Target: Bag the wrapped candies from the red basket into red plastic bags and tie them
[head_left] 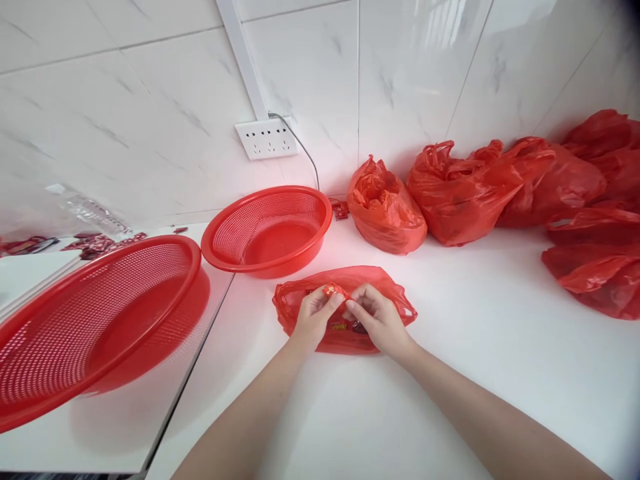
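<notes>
Above the middle of a red plastic bag (pixel 305 339), my left hand (pixel 317 312) pinches a small red wrapped candy (pixel 330 289) with gold print between thumb and fingers. My right hand (pixel 376 316) is closed on the other end of the same candy, its thumb and fingertips pressed together. The bag lies low on the white table with its handles spread to the left and right. Dark and printed items (pixel 339 326) show inside it beneath my hands, too small to make out.
Two red perforated baskets stand left: a near one (pixel 193 257) and a far one (pixel 323 233). Several filled red bags (pixel 385 213) line the wall at right. A clear bottle (pixel 95 212) and red packets (pixel 103 245) lie behind the near basket. A socket strip (pixel 267 139) carries a cable.
</notes>
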Demonstrator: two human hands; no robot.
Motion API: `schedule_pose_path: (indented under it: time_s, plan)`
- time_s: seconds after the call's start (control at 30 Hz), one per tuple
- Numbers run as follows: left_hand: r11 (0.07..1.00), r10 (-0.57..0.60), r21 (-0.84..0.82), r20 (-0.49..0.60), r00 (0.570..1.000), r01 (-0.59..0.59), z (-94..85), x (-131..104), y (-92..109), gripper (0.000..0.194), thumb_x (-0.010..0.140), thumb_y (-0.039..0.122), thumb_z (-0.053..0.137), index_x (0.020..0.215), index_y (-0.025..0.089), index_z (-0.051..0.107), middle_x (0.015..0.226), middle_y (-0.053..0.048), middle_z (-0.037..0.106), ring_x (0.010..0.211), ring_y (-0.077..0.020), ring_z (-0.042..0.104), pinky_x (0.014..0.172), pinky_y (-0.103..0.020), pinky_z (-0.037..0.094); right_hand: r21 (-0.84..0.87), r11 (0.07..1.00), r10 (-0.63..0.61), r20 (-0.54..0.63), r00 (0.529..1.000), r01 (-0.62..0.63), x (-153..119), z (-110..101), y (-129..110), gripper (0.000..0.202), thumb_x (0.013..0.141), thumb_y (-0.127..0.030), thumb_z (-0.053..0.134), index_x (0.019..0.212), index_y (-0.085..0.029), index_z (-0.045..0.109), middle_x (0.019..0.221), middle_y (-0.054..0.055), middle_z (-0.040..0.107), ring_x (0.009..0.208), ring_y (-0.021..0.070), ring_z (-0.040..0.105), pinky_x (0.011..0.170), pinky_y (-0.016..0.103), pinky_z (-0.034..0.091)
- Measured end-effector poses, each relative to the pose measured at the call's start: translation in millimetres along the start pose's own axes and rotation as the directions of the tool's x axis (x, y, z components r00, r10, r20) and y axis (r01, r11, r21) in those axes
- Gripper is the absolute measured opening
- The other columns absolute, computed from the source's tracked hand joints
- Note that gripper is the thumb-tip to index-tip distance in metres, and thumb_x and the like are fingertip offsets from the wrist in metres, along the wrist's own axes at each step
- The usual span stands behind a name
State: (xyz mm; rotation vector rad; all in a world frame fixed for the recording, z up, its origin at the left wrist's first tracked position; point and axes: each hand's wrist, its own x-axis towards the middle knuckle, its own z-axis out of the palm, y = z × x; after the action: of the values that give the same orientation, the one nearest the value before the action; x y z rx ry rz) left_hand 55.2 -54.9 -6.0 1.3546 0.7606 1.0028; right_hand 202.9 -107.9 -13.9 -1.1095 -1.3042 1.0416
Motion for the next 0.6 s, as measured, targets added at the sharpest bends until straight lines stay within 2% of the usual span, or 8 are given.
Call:
schedule_pose_path:
  time_s: [0.1,0.17,0.23,0.3,0.4,0.5,0.6]
  plan:
    - [0.999,-0.043,-0.018,0.057,0.997,0.044,-5.9,0,0,0.027,0.083,0.036,0.065,0.068,0.017,0.054,0.066,0.003,0.049,0.064,-0.0101,0.046,0.064,-0.024,0.042,-0.138,0.989,-0.033,0.075,0.997,0.043,-2,-1,-2,0.025,0.093,-0.041,0.051,0.079,-0.021,0.051,0.069,-0.001,0.057,0.062,0.0124,0.052,0.057,0.026,0.043]
    - [0.997,-0.069,0.026,0.105,0.992,0.067,-8.5,-1,1,0.029,0.083,0.035,0.064,0.065,0.017,0.051,0.064,0.003,0.045,0.063,-0.0103,0.044,0.063,-0.024,0.04,-0.2,0.977,-0.048,0.102,0.994,0.068,-2,-2,-2,0.028,0.094,-0.042,0.048,0.076,-0.021,0.051,0.069,-0.001,0.055,0.06,0.0121,0.049,0.055,0.026,0.041]
    - [0.99,-0.069,0.13,0.145,0.987,0.051,-9.4,-2,3,0.029,0.084,0.034,0.062,0.065,0.017,0.05,0.063,0.003,0.043,0.062,-0.0105,0.041,0.061,-0.024,0.037,-0.207,0.975,-0.055,0.112,0.992,0.077,-2,-4,-3,0.026,0.095,-0.043,0.047,0.08,-0.021,0.052,0.072,0.0,0.058,0.063,0.0129,0.052,0.057,0.026,0.044]
    - [0.96,-0.011,0.276,0.158,0.987,-0.034,-8.7,-4,5,0.028,0.085,0.032,0.06,0.064,0.017,0.048,0.062,0.003,0.04,0.061,-0.0104,0.039,0.058,-0.024,0.034,-0.209,0.973,-0.075,0.099,0.992,0.094,-1,-6,-3,0.02,0.094,-0.04,0.049,0.087,-0.021,0.053,0.08,0.001,0.061,0.068,0.0137,0.057,0.061,0.027,0.047]
    - [0.833,0.164,0.505,0.162,0.973,-0.225,-7.4,-6,6,0.026,0.086,0.026,0.057,0.064,0.018,0.046,0.06,0.004,0.041,0.059,-0.0108,0.038,0.058,-0.026,0.034,-0.249,0.955,-0.151,0.062,0.987,0.162,1,-9,-3,0.013,0.092,-0.035,0.053,0.096,-0.022,0.055,0.093,0.003,0.063,0.076,0.015,0.06,0.067,0.029,0.051]
    - [0.654,0.322,0.653,0.217,0.922,-0.382,-8.7,-6,4,0.017,0.086,0.02,0.056,0.068,0.019,0.052,0.063,0.002,0.052,0.061,-0.0133,0.044,0.062,-0.028,0.037,-0.285,0.918,-0.268,0.062,0.961,0.274,2,-10,-3,0.012,0.092,-0.029,0.054,0.102,-0.023,0.058,0.099,0.005,0.063,0.088,0.0178,0.061,0.075,0.032,0.053]
    - [0.503,0.408,0.719,0.292,0.865,-0.48,-12.3,-5,3,0.009,0.085,0.017,0.056,0.077,0.02,0.059,0.068,-0.001,0.06,0.066,-0.0154,0.049,0.065,-0.03,0.041,-0.287,0.891,-0.35,0.06,0.935,0.352,1,-9,-2,0.014,0.092,-0.026,0.056,0.105,-0.024,0.059,0.101,0.005,0.063,0.092,0.0182,0.06,0.075,0.033,0.053]
